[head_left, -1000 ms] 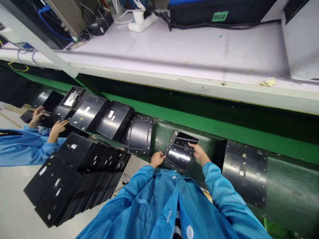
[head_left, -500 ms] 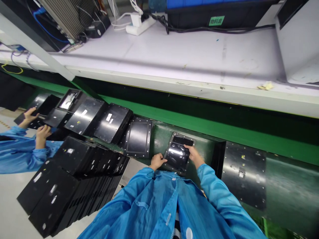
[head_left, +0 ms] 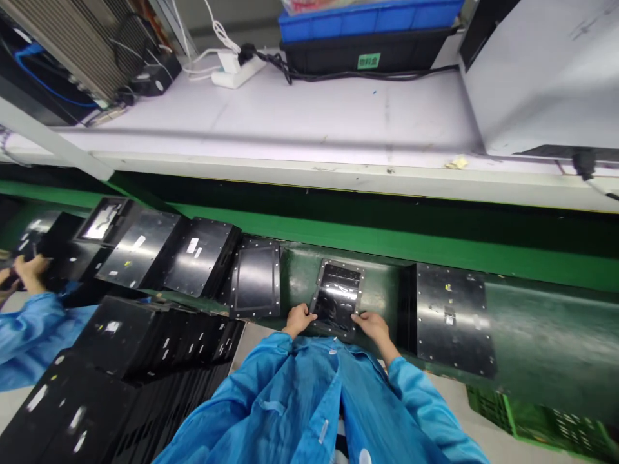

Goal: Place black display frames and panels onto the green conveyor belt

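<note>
In front of my body a black rectangular panel (head_left: pixel 337 291) lies on the green work surface. It has a glossy dark middle and a matte border with small light dots, likely holes or screws. My left hand (head_left: pixel 300 319) is closed on the panel's lower left edge, thumb reaching toward the glossy part. At the lower right edge my right hand (head_left: pixel 373 326) pinches the border between thumb and fingers. A similar framed black panel (head_left: pixel 256 278) rests to the left, and a larger black panel (head_left: pixel 452 316) with light dots along its edges lies to the right.
Several stacked black panels (head_left: pixel 198 254) line the bench further left, with a tall stack (head_left: pixel 130 332) at my lower left. A co-worker's hand (head_left: pixel 31 270) is at far left. A white shelf (head_left: pixel 300 129) overhangs the back. A green crate (head_left: pixel 541 422) stands lower right.
My right hand has slid down from the panel's upper right to its lower right edge. My left hand stays at the left edge. The camera view has shifted.
</note>
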A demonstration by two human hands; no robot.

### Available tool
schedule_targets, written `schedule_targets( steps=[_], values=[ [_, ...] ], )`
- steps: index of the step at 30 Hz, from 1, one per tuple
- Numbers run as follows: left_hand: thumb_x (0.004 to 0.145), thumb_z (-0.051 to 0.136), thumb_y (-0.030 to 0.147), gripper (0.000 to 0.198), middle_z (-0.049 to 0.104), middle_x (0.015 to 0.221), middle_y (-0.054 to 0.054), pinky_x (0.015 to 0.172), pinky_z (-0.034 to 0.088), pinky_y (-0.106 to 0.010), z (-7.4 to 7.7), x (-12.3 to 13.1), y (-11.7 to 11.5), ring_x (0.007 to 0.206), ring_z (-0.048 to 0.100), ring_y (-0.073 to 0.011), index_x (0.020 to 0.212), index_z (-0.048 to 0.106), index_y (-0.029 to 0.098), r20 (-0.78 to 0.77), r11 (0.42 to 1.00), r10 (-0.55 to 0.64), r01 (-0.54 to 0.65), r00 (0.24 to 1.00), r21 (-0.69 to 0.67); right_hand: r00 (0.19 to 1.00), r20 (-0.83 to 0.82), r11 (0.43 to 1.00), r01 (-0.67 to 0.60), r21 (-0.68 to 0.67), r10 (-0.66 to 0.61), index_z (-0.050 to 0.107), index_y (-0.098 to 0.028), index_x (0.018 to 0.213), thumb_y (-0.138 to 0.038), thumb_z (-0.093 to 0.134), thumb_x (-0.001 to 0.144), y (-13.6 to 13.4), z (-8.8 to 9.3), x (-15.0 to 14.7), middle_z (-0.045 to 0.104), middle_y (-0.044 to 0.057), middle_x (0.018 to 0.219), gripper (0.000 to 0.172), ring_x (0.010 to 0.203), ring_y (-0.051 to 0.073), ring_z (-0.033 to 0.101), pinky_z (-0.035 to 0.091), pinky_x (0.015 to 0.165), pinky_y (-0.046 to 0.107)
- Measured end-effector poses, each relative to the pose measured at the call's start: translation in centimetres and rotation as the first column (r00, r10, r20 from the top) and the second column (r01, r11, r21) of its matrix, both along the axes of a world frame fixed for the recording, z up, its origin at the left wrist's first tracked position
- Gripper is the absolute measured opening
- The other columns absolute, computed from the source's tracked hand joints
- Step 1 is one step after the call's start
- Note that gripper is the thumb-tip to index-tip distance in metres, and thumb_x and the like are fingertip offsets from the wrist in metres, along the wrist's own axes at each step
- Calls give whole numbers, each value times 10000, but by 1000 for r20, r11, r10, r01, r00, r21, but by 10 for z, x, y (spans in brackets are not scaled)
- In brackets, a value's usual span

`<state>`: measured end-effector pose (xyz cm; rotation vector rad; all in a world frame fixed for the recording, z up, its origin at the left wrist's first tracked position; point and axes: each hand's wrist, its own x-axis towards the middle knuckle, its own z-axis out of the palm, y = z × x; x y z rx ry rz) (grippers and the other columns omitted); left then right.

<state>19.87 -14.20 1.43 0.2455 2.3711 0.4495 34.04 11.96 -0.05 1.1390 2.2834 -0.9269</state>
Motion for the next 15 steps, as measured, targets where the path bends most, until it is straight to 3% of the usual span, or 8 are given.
schedule_targets(
  steps=[3, 5, 10, 15],
  values=[
    [844, 857, 424, 274, 801, 951, -65, 777, 473, -266, 3, -1, 1, 952, 750, -211, 896, 718, 194, 9, 999, -46, 46, 999, 3, 995, 29, 995, -97, 23, 96, 684, -239, 823, -610, 751, 835, -21, -10, 24, 794, 82, 897, 378, 859, 268, 747, 428, 652, 308],
    [863, 834, 410, 253, 794, 863, -70, 760, 513, -275, 3, -3, 3, 865, 769, -217, 876, 717, 186, 79, 996, -87, 87, 993, 1, 997, -4, 995, -80, 56, 80, 628, -246, 822, -556, 761, 835, -28, -21, 34, 793, 81, 887, 337, 855, 270, 753, 418, 640, 308],
    [948, 716, 333, 283, 739, 663, -64, 645, 585, -294, -6, -13, 12, 631, 749, -211, 720, 656, 176, 320, 993, -118, 117, 940, 23, 997, -75, 1000, -16, -21, 14, 481, -268, 727, -444, 758, 819, -23, -48, 41, 737, 19, 695, 341, 729, 251, 749, 421, 630, 312],
    [820, 838, 272, 289, 713, 614, -43, 663, 607, -288, -13, -16, 15, 649, 758, -215, 665, 610, 189, 343, 997, -73, 75, 937, 6, 995, -49, 994, 87, -59, -90, 465, -266, 682, -368, 789, 756, -25, -37, 37, 722, -6, 654, 348, 689, 235, 750, 426, 617, 294]
  ],
)
